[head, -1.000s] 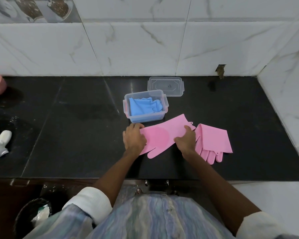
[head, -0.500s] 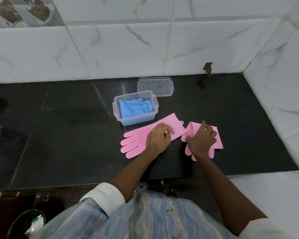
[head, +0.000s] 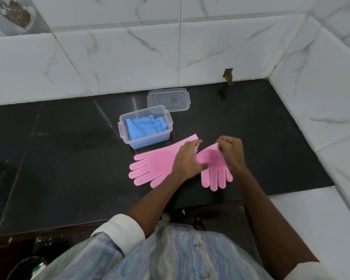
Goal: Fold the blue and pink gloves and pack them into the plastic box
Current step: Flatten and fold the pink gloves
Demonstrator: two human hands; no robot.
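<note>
Folded blue gloves lie inside the clear plastic box on the black counter. One pink glove lies flat in front of the box, fingers pointing left. A second pink glove lies to its right, fingers pointing toward me. My left hand reaches over the first glove and pinches the second glove's left side. My right hand grips the second glove's cuff end, which is lifted off the counter.
The box's clear lid lies behind the box near the white tiled wall. The black counter ends at a white tiled ledge on the right. A dark bin shows at the bottom left.
My left hand has crossed from the first pink glove's left end to the second glove. My right hand moved to the second glove's cuff and lifted it. The first glove now lies spread flat.
</note>
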